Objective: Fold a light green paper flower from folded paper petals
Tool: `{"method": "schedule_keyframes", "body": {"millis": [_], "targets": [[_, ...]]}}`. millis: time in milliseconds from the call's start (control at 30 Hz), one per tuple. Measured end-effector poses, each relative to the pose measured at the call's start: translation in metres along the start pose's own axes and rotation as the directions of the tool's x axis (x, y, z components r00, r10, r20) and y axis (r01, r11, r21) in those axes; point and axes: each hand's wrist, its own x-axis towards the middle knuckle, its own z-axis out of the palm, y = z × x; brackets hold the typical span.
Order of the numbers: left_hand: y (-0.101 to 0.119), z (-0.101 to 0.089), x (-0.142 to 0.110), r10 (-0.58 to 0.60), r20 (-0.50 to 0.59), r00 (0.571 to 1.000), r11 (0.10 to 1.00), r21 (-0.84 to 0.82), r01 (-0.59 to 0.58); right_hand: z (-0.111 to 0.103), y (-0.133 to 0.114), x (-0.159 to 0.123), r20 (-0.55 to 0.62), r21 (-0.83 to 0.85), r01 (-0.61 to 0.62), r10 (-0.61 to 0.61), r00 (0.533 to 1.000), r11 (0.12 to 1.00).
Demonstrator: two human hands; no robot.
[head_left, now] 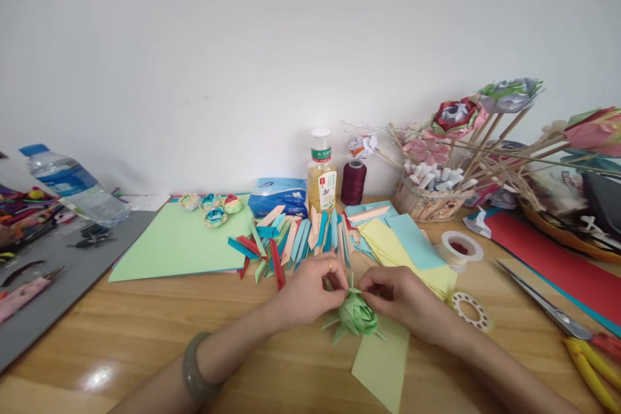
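A green folded-paper flower with pointed petals sits low over the wooden table, between both hands. From the left, my left hand pinches its upper edge with thumb and forefinger. My right hand grips the opposite upper side in a similar pinch. Several thin green points stick out around the flower's base. Under and beside it lies a yellow-green paper sheet. Just beyond the hands is a heap of folded paper strips in blue, red, green and peach.
Small paper flowers rest on green sheets at left. Behind stand a tissue pack, a drink bottle and a thread spool. At right are scissors, a tape roll and a basket of paper flowers.
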Motion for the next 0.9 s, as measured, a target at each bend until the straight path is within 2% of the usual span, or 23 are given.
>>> {"method": "schedule_keyframes", "body": {"millis": [67,167,300,367,433,467,500,567,600,667,767,900], "targets": [[0.002,-0.003,0.002,-0.03,0.059,0.998,0.989,-0.144,0.038,0.0,0.0,-0.001,-0.03,-0.013,0.032,-0.032,0.999,0.999],[0.003,-0.006,0.006,-0.162,0.107,0.981,0.931,-0.313,0.188,0.0,0.0,-0.002,-0.09,-0.044,0.095,-0.099,0.991,0.995],[0.0,-0.004,0.006,-0.152,0.064,0.986,0.955,-0.249,0.163,-0.002,0.002,-0.002,-0.142,-0.117,0.183,-0.199,0.97,0.976],[0.0,-0.001,0.004,-0.084,-0.03,0.996,0.974,-0.212,0.076,-0.005,0.001,-0.002,-0.251,-0.158,0.188,-0.224,0.942,0.969],[0.001,0.001,0.0,0.078,-0.184,0.98,0.99,-0.102,-0.098,-0.006,-0.004,-0.005,-0.403,-0.177,0.147,-0.208,0.891,0.973],[0.002,0.003,-0.002,0.191,-0.248,0.95,0.979,-0.015,-0.201,-0.006,-0.008,-0.006,-0.467,-0.17,0.117,-0.184,0.865,0.978],[0.003,0.004,-0.004,0.309,-0.297,0.904,0.951,0.084,-0.298,-0.005,-0.012,-0.008,-0.467,-0.146,0.1,-0.158,0.87,0.984],[0.004,0.007,-0.007,0.499,-0.324,0.803,0.864,0.26,-0.432,-0.002,-0.019,-0.011,-0.397,-0.106,0.088,-0.124,0.909,0.99],[0.004,0.008,-0.009,0.565,-0.318,0.762,0.819,0.329,-0.47,0.001,-0.022,-0.011,-0.349,-0.075,0.069,-0.091,0.933,0.995],[0.003,0.01,-0.011,0.638,-0.293,0.712,0.756,0.413,-0.508,0.005,-0.025,-0.011,-0.308,-0.004,0.017,-0.017,0.951,1.0],[0.001,0.012,-0.013,0.66,-0.275,0.699,0.735,0.428,-0.525,0.008,-0.023,-0.008,-0.293,0.126,-0.026,0.063,0.954,0.992],[-0.002,0.015,-0.012,0.568,-0.316,0.76,0.82,0.294,-0.49,0.007,-0.019,-0.005,-0.281,0.24,-0.034,0.103,0.954,0.97]]}}
